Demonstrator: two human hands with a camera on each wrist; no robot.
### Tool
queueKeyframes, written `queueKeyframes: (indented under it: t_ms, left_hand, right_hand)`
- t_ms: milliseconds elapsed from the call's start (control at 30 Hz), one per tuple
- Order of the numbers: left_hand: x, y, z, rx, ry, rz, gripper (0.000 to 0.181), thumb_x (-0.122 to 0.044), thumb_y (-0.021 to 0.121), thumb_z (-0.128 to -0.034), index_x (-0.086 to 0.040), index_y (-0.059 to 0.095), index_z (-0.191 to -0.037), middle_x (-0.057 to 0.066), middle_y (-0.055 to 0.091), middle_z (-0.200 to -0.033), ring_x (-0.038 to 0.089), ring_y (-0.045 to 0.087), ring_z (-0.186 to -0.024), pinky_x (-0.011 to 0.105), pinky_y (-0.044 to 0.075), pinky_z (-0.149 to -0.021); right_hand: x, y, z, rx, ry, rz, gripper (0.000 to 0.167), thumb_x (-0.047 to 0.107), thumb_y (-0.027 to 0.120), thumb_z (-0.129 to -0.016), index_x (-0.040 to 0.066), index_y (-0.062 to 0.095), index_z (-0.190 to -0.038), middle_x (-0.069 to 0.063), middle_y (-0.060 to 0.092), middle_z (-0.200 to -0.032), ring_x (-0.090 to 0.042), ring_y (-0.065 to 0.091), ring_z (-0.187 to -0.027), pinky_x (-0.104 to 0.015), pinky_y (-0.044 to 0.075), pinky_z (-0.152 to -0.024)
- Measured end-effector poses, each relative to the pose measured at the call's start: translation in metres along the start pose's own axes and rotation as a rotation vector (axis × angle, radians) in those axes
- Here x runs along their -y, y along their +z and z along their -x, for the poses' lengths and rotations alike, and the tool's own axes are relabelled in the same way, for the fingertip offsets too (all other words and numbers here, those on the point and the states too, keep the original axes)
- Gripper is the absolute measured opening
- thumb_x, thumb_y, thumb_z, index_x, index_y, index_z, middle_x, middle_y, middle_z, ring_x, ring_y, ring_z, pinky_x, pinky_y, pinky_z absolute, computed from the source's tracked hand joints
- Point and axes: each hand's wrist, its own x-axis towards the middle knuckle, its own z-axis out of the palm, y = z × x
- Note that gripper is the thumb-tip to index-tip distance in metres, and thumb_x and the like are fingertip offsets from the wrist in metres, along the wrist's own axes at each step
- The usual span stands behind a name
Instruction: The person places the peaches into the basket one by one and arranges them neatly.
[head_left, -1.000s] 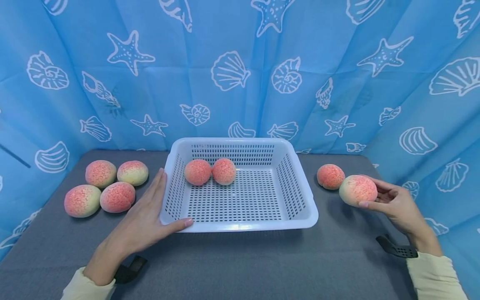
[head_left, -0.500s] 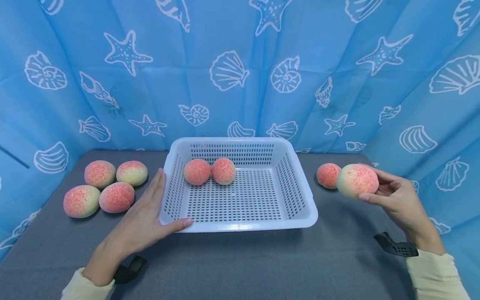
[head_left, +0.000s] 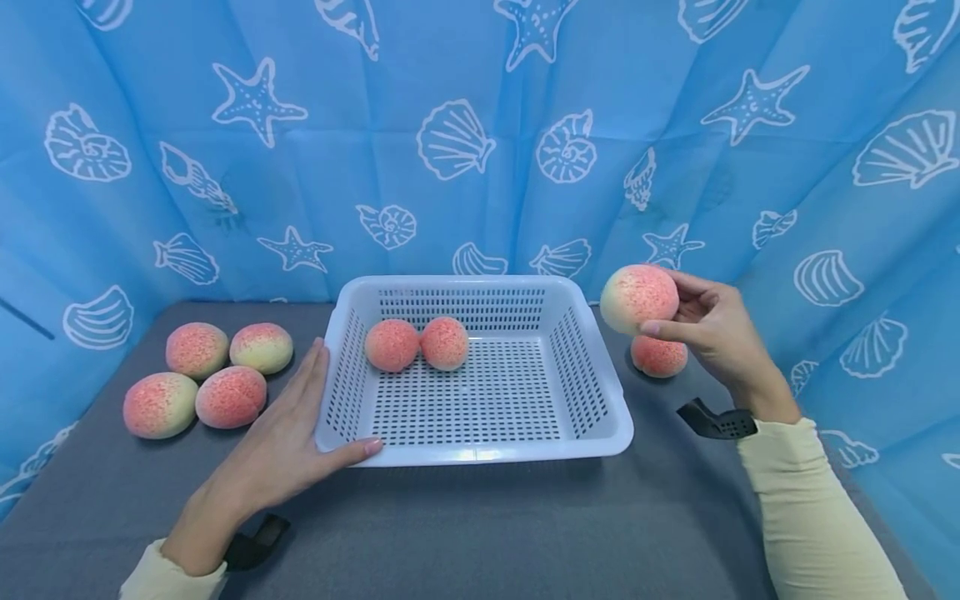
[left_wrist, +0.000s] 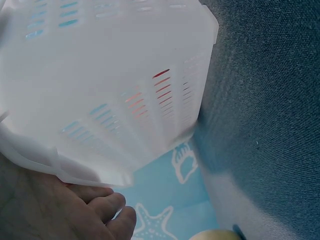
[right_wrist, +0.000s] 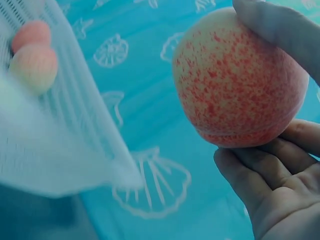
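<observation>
Peach (head_left: pixel 639 296) gripped in the right hand (head_left: pixel 701 327), raised above the desk (head_left: pixel 487 533); second peach (head_left: pixel 660 358), just below that hand, visible in head view only. Left hand (head_left: pixel 283 442), outstretched, touches the basket (head_left: pixel 495 455).

White plastic basket (left_wrist: pixel 90 70) with rows of narrow slots, upper left; red-orange patches (left_wrist: pixel 161 73) show through some slots. Bare left hand (left_wrist: pixel 65 210), lower left, fingers beside the basket's rim. Right: dark blue-grey woven cloth (left_wrist: pixel 265 100). Below: light-blue curtain (left_wrist: pixel 192 207) printed with white starfish (left_wrist: pixel 152 221) and shell (left_wrist: pixel 185 162); rounded pale-yellow object (left_wrist: pixel 215 235), cropped at the lower edge.
</observation>
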Motion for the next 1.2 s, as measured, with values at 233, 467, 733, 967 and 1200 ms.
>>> queueKeyframes:
  t_ms: [233, 467, 733, 967, 1200]
  left_hand:
    - [0.0, 0.001, 0.0, 0.002, -0.003, 0.004, 0.129, -0.075, 0.068, -0.0805, -0.017, -0.016, -0.161, 0.008, -0.013, -0.169, 0.042, 0.009, -0.152, 0.071, 0.025, -0.109]
    - [0.0, 0.001, -0.001, 0.001, -0.004, -0.003, 0.13, -0.076, 0.068, -0.0799, -0.018, -0.016, -0.16, 0.008, -0.012, -0.169, 0.042, 0.009, -0.152, 0.071, 0.025, -0.109]
    - [-0.001, 0.002, -0.002, -0.003, 0.004, 0.002, 0.13, -0.074, 0.069, -0.0799, -0.017, -0.015, -0.161, 0.009, -0.012, -0.169, 0.042, 0.008, -0.153, 0.07, 0.025, -0.11]
    - [-0.001, 0.003, -0.003, 0.0, 0.013, 0.008, 0.13, -0.074, 0.069, -0.0802, -0.016, -0.015, -0.161, 0.007, -0.013, -0.169, 0.041, 0.008, -0.153, 0.07, 0.025, -0.11]
    - [0.001, 0.002, -0.001, -0.014, 0.017, 0.003, 0.131, -0.075, 0.069, -0.0794, -0.017, -0.014, -0.161, 0.007, -0.011, -0.169, 0.039, 0.008, -0.153, 0.069, 0.026, -0.11]
  right_hand:
    - [0.009, 0.031, -0.037, 0.042, 0.011, -0.028, 0.067, -0.008, 0.08, -0.082, 0.0, 0.055, -0.143, -0.011, 0.065, -0.128, -0.019, 0.067, -0.107, -0.025, 0.056, -0.087]
    - [0.011, 0.063, -0.064, 0.09, -0.002, -0.098, 0.065, -0.006, 0.081, -0.082, -0.002, 0.056, -0.142, -0.015, 0.065, -0.125, -0.023, 0.068, -0.108, -0.028, 0.056, -0.088]
    - [0.006, 0.1, -0.087, 0.123, 0.045, -0.19, 0.063, -0.006, 0.08, -0.081, -0.003, 0.057, -0.14, -0.016, 0.067, -0.122, -0.023, 0.069, -0.107, -0.031, 0.054, -0.092]
    - [-0.005, 0.122, -0.092, 0.151, 0.106, -0.175, 0.064, -0.006, 0.081, -0.081, -0.003, 0.057, -0.14, -0.018, 0.066, -0.127, -0.025, 0.067, -0.113, -0.033, 0.054, -0.093]
    - [-0.015, 0.131, -0.092, 0.185, 0.207, -0.042, 0.069, 0.002, 0.086, -0.08, 0.0, 0.056, -0.143, -0.016, 0.066, -0.13, -0.026, 0.065, -0.118, -0.034, 0.054, -0.094]
